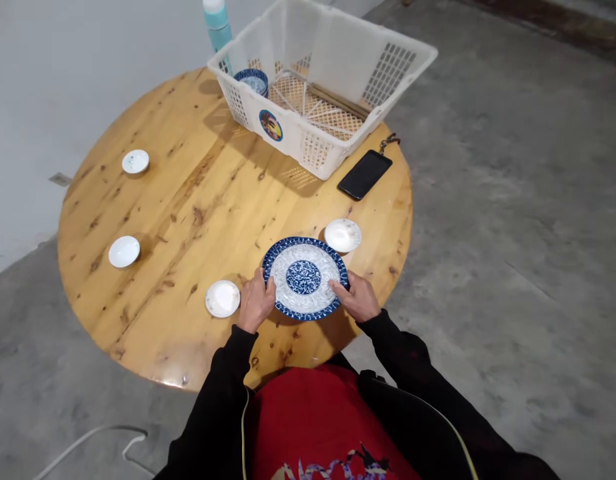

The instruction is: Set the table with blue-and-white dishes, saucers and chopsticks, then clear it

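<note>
A round blue-and-white patterned plate (304, 277) is held level at the near side of the round wooden table (188, 213). My left hand (258, 299) grips its left rim, thumb on top. On the opposite rim my right hand (357, 295) is closed the same way; the fingers beneath the plate are hidden. Just left of my left hand lies a small white dish (223, 299). Another small white dish (343, 235) sits beyond the plate's far right rim. Whether the plate touches the tabletop I cannot tell.
A white plastic basket (308, 127) stands at the back, with blue-patterned bowls (251, 80) and thin sticks (341, 101) inside. Beside it are a black phone (365, 175) and a light-blue bottle (218, 27). Two more white dishes (135, 161) (124, 252) lie at the left.
</note>
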Tool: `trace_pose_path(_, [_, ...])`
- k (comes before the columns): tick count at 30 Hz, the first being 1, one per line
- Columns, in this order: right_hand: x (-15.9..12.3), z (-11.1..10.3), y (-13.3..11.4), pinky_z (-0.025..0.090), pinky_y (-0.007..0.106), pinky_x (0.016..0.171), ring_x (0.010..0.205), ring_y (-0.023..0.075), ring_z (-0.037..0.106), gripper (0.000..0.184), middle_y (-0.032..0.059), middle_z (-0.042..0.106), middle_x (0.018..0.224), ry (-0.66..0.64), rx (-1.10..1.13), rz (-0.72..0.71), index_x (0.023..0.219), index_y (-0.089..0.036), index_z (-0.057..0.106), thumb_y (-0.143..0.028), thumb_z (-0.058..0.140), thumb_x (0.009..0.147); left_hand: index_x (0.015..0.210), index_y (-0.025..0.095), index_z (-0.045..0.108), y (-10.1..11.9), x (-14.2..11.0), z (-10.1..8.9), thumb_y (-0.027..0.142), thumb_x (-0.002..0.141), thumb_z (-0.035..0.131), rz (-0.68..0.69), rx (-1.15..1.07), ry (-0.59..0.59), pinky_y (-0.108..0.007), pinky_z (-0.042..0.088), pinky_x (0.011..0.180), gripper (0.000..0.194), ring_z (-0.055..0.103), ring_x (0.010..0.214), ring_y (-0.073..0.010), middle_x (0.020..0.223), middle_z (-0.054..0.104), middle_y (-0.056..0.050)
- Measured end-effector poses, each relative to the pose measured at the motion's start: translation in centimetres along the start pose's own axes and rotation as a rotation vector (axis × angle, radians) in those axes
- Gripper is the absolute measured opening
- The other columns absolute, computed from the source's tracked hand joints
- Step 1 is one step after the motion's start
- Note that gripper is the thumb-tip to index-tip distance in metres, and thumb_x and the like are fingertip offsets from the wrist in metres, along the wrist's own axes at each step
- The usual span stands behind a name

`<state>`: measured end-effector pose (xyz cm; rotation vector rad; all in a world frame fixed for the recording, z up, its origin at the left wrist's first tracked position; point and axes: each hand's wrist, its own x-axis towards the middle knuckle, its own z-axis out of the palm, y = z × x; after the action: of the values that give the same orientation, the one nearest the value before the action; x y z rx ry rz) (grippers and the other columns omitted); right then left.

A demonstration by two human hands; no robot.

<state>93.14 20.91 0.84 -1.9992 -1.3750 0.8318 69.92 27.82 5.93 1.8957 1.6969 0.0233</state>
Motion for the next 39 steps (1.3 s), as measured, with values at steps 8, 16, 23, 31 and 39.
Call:
trace_pose_path(8, [3.1, -1.0, 1.7, 0.045, 0.034, 0.067, 0.078, 0.0329, 0.069, 0.046, 0.0180, 0.074, 0.082, -0.179, -0.364, -0.107, 0.101, -0.011, 0.062, -0.051, 0.042, 0.088, 0.118, 0.013, 0.052, 1.9, 0.9, -0.6, 0.030, 0.102, 0.037, -0.083, 0.194, -0.098, -0.036, 0.047, 0.081, 0.028, 0.071, 0.101, -0.0323, 0.101, 0.074, -0.017])
trace_pose_path(16, [4.2, -1.1, 1.5, 0.045, 0.035, 0.066, 0.076, 0.0358, 0.070, 0.066, 0.0184, 0.075, 0.083, -0.243, -0.495, -0.172, 0.138, -0.001, 0.045, -0.048, 0.042, 0.092, 0.121, 0.010, 0.049, 1.8, 1.5, -0.3, 0.033, 0.103, 0.033, -0.098, 0.324, -0.141, -0.038, 0.050, 0.080, 0.034, 0.072, 0.098, -0.0335, 0.098, 0.074, -0.019])
trace_pose_path(23, [4.6, -0.5, 1.4, 0.046, 0.037, 0.067, 0.077, 0.0366, 0.070, 0.068, 0.0204, 0.076, 0.088, -0.289, -0.511, -0.175, 0.140, -0.001, 0.044, -0.049, 0.041, 0.093, 0.118, 0.011, 0.049, 1.1, 1.6, 0.0, 0.033, 0.103, 0.031, -0.073, 0.401, -0.108, -0.036, 0.050, 0.076, 0.032, 0.073, 0.093, -0.0319, 0.093, 0.073, -0.018])
trace_pose_path(31, [4.5, 0.0, 0.5, 0.047, 0.038, 0.068, 0.080, 0.0385, 0.071, 0.067, 0.0217, 0.076, 0.087, -0.301, -0.574, -0.140, 0.140, 0.001, 0.044, -0.047, 0.041, 0.094, 0.122, 0.011, 0.049, 0.0, 1.9, 0.2, 0.034, 0.103, 0.028, 0.018, 0.476, -0.072, -0.034, 0.049, 0.072, 0.037, 0.073, 0.089, -0.0312, 0.091, 0.073, -0.016])
trace_pose_path(39, [4.6, -0.2, 0.2, 0.051, 0.036, 0.075, 0.090, 0.0344, 0.073, 0.058, 0.0188, 0.076, 0.097, -0.272, -0.365, -0.110, 0.132, -0.009, 0.055, -0.052, 0.044, 0.095, 0.115, 0.014, 0.055, -0.9, 2.2, -0.2, 0.042, 0.101, 0.039, -0.029, 0.249, 0.046, -0.036, 0.050, 0.083, 0.035, 0.069, 0.102, -0.0302, 0.106, 0.071, -0.017])
